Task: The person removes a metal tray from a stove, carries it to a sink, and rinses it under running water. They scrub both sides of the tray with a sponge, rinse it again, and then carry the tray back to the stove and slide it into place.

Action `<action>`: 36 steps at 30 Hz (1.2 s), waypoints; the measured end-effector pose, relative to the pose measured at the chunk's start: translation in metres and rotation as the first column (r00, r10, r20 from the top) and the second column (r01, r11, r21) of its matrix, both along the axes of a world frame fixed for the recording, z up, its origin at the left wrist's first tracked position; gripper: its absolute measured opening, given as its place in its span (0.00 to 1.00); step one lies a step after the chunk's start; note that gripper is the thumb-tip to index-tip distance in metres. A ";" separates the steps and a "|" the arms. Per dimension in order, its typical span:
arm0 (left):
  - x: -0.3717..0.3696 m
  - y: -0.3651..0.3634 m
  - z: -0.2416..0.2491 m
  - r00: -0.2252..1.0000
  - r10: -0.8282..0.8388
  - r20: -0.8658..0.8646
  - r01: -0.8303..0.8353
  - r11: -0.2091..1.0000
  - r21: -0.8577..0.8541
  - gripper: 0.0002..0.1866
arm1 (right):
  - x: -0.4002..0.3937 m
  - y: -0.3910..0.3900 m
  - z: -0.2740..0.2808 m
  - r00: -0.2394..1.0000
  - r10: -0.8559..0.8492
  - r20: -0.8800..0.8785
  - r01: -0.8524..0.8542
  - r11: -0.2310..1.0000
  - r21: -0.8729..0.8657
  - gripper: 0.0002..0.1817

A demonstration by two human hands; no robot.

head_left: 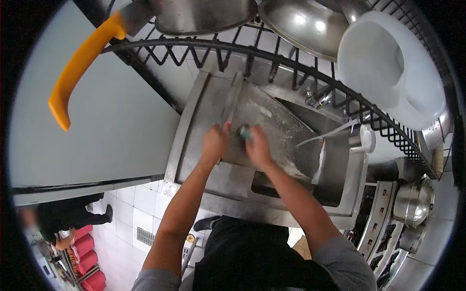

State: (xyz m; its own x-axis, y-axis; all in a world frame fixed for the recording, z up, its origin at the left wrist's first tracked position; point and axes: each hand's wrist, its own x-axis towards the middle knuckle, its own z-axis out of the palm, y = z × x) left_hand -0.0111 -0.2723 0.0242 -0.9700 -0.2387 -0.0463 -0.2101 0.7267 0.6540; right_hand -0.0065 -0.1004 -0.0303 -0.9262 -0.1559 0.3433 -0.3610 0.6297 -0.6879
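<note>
Metal tray lay across the sink, its scrubbing seemingly unfinished: pale streaks marked it, though we couldn't tell which parts were done. Our left hand had fingers closed on its edge; our blurred right hand's fingers curled round a greenish scrubber.

The room is bright. White shine spots sit on the round silver metal bowl. The moving right hand looks blurry. Edges bend into black.

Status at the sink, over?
Left hand gripping edge of metal sheet. Right hand, motion-blurred, holding green scrubber against it. Wire rack overhead, apart from both hands.
</note>
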 end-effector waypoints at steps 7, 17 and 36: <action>-0.008 -0.007 -0.021 0.991 -0.057 -0.120 0.054 0.998 -0.025 0.30 | -0.067 0.014 0.006 0.977 -0.162 -0.140 0.185 0.968 0.172 0.19; 0.002 -0.006 -0.001 0.933 -0.186 -0.308 0.170 0.982 -0.076 0.28 | 0.011 -0.017 0.039 0.993 0.120 0.015 -0.120 0.978 0.173 0.19; -0.009 -0.003 -0.005 0.998 0.026 -0.053 -0.011 0.962 0.273 0.27 | -0.085 -0.012 0.023 1.000 0.021 -0.024 -0.023 0.996 -0.086 0.24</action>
